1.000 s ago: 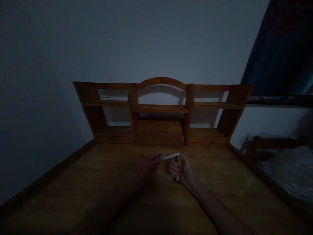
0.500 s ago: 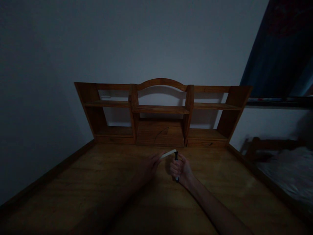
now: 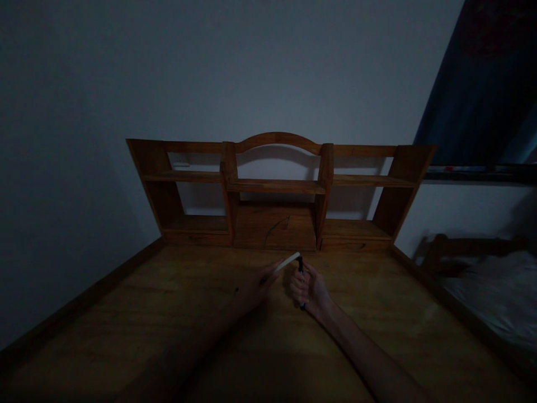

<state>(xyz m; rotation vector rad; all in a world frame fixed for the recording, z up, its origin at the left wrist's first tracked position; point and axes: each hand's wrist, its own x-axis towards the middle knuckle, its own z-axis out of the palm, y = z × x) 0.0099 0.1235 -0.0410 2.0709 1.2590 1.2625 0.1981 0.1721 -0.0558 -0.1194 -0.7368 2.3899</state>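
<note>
The room is dim. My left hand [image 3: 255, 285] rests over the wooden desk [image 3: 168, 313] and pinches a thin pale stick [image 3: 287, 262] that points up and to the right. My right hand [image 3: 309, 290] is curled into a fist around a dark pen-like tool [image 3: 301, 271], held upright, with its lower end poking out below the fist. The stick's far tip sits just above the top of the dark tool. The two hands are a few centimetres apart, near the middle of the desk.
A wooden shelf unit [image 3: 277, 193] with an arched top stands at the back of the desk against a pale wall. A raised rim runs along the desk's left and right edges. To the right lie a bed with light bedding [image 3: 495, 291] and a dark curtain [image 3: 482, 84].
The pale stick has tilted upward and its tip has drawn left toward the dark tool's top. Both hands shifted slightly left and away from me.
</note>
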